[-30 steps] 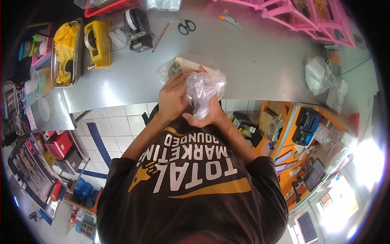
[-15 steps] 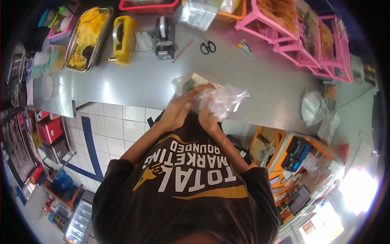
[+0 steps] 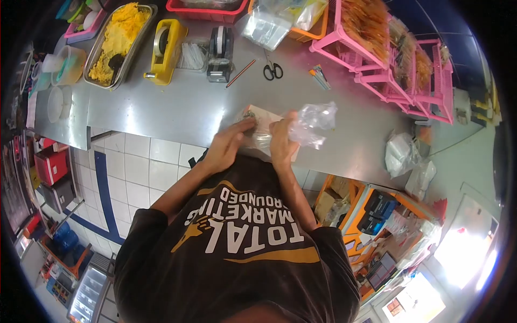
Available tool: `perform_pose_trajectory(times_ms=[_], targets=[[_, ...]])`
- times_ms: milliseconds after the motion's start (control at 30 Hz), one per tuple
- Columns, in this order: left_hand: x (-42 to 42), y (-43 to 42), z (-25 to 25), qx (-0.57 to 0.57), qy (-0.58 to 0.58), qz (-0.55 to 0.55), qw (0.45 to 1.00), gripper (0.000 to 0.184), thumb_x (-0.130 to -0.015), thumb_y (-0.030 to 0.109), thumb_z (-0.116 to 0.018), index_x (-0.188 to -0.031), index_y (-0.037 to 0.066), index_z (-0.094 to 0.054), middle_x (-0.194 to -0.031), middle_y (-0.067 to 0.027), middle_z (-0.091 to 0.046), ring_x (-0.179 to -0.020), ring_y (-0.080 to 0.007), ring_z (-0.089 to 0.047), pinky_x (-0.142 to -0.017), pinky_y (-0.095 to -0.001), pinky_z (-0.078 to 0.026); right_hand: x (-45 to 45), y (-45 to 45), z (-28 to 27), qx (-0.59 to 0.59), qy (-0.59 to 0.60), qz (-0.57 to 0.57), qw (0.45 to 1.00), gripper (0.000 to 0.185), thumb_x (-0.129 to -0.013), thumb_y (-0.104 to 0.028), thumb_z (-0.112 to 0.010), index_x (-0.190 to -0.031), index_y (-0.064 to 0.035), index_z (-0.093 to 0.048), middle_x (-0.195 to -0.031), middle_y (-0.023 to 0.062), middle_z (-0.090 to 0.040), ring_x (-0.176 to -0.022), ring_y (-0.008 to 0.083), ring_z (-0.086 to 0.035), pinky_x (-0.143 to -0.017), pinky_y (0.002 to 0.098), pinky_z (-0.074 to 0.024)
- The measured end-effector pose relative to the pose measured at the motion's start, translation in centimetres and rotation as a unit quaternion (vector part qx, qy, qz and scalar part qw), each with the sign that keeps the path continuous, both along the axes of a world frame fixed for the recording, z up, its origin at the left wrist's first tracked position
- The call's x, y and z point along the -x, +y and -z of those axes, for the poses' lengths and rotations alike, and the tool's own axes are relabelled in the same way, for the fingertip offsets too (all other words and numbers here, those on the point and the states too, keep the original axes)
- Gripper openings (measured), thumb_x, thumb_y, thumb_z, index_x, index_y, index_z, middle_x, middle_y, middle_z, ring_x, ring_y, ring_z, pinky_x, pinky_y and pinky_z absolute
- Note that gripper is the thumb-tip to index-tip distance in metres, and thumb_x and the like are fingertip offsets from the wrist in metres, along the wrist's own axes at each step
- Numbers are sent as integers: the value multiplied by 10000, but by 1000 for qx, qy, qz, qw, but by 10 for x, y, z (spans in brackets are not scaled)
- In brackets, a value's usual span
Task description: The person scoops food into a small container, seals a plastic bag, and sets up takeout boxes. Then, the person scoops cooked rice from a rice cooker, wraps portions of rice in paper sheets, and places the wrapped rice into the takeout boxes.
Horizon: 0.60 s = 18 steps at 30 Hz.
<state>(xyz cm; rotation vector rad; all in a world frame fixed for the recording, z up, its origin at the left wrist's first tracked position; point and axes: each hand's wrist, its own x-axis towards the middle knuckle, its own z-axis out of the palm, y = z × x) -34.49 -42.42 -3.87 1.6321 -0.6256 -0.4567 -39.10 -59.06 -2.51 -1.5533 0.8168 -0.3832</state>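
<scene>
Card slanting between hands

The card [image 3: 265,115] is being supported at the near edge of the desk [image 3: 161,113], its long axis running from far left to near right. The left hand [image 3: 222,151] is being rested at its left end; pinch cannot be told. The right hand [image 3: 281,142], set apart and lying nearer the right end, is being kept closed on clear plastic [image 3: 318,121].

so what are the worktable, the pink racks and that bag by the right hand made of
Worktable: metal, likely stainless steel; grey, satin, with smeared bright reflections.
Pink racks: probably moulded plastic, evenly coloured with slotted sides.
Clear bag by the right hand: thin, glossy plastic film, see-through and crinkled with sharp highlights; exact type can't be told.
</scene>
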Motion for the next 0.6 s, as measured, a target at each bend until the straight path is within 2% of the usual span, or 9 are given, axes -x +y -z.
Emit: perform_pose_trajectory(times_ms=[100, 133, 167, 200, 233, 300, 467, 533, 600], targets=[[-17, 4, 2, 70, 137, -100, 983, 396, -1062, 259, -398, -1277, -12, -590, -1321, -153, -627, -1242, -262, -574, -1058, -376, -424, 1, -22, -18, -256, -285, 112, 917, 446, -1081, -464, -399, -843, -105, -514, -618, -24, -344, -513, 124, -333, -501, 313, -330], [-23, 5, 3, 88, 224, -197, 950, 415, -1068, 309, -396, -1260, 7, -605, -1293, -127, -642, -1211, -230, -586, -1036, -354, -431, 6, -27, -44, -196, -249, 61, 947, 487, -1078, -508, -352, -790, -125, -436, -590, -31, -277, -498, 114, -260, -493, 306, -305], [-30, 5, 29, 106, 305, -152, 934, 437, -1066, 379, -409, -1238, 35, -615, -1206, -99, -660, -1164, -219, -613, -1008, -373, -472, 9, -32, -69, -132, -211, 10, 969, 533, -1076, -552, -305, -736, -145, -359, -563, -39, -211, -482, 104, -187, -484, 300, -280], [-36, -8, 5, 112, 305, -148, 934, 437, -1066, 379, -409, -1238, 35, -615, -1206, -99, -660, -1164, -219, -613, -1008, -373, -472, 10, -35, -90, -125, -212, 11, 969, 533, -1076, -552, -305, -736, -145, -359, -563, -39, -211, -482, 104, -187, -484, 300, -280], [-42, -26, -40, 68, 467, -65, 879, 450, -1059, 396, -425, -1254, 32, -604, -1180, -95, -660, -1145, -217, -625, -992, -384, -496, 12, -36, -110, -104, -218, -54, 969, 538, -1073, -560, -298, -724, -150, -306, -554, -41, -193, -472, 101, -172, -475, 307, -277], [-22, -40, 49, 148, 620, 45, 769, 514, -1036, 445, -468, -1313, 21, -561, -1202, -114, -655, -1098, -237, -657, -967, -419, -547, 10, -40, -134, -87, -250, -171, 949, 552, -1070, -565, -288, -706, -151, -264, -532, -39, -174, -454, 102, -149, -463, 318, -268], [-23, -59, -7, 265, 679, 207, 652, 497, -969, 308, -632, -1344, -3, -539, -1210, -144, -654, -1152, -226, -641, -945, -437, -565, 5, -49, -167, -115, -231, -110, 960, 553, -1075, -555, -297, -693, -157, -261, -535, -39, -154, -455, 106, -121, -460, 316, -217], [-11, -57, -22, 269, 481, 286, 784, 756, -861, 340, -769, -1441, -10, -432, -1287, -138, -617, -1194, -252, -619, -990, -447, -539, 0, -57, -182, -126, -224, -26, 966, 547, -1080, -541, -305, -689, -161, -261, -536, -40, -144, -454, 108, -111, -460, 315, -196], [-10, -64, -67, 272, 105, 188, 938, 707, -833, 270, -785, -1414, -4, -489, -1383, -176, -557, -1298, -308, -538, -1100, -458, -420, -9, -66, -196, -178, -200, 111, 957, 525, -1087, -519, -312, -698, -170, -266, -535, -46, -129, -451, 106, -97, -459, 314, -169]])
